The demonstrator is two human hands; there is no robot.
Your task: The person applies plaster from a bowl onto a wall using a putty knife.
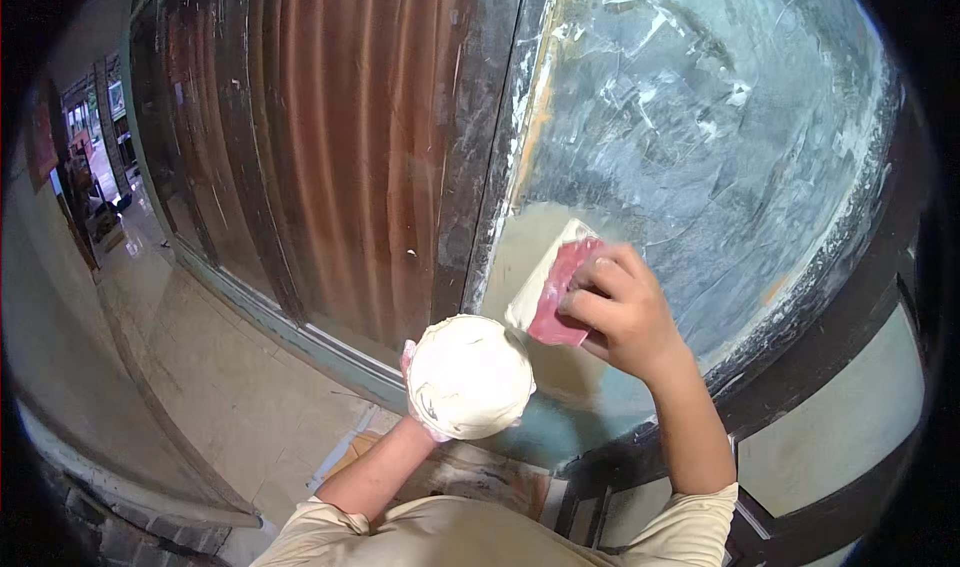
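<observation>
My left hand (424,430) supports from beneath a round holder heaped with cream-coloured putty (470,377); the putty hides most of the holder, and smears of it whiten my fingers. In my right hand (635,312) is a flat pinkish-red scraper (562,292), pinched between thumb and fingers. A thick band of putty (540,272) runs along the scraper's left edge, at the wall. Around that edge, a smooth beige patch (512,235) covers the lower left part of the blue-grey wall (700,187). White streaks and scrapes mark the wall higher up.
Left of the wall stands a dark wooden frame (470,147) with a reddish-brown curtain (350,137) behind its pane. Dark framing with pale panels (830,427) curves along the right. Beige floor tiles (230,397) spread at lower left, and a passage opens far left.
</observation>
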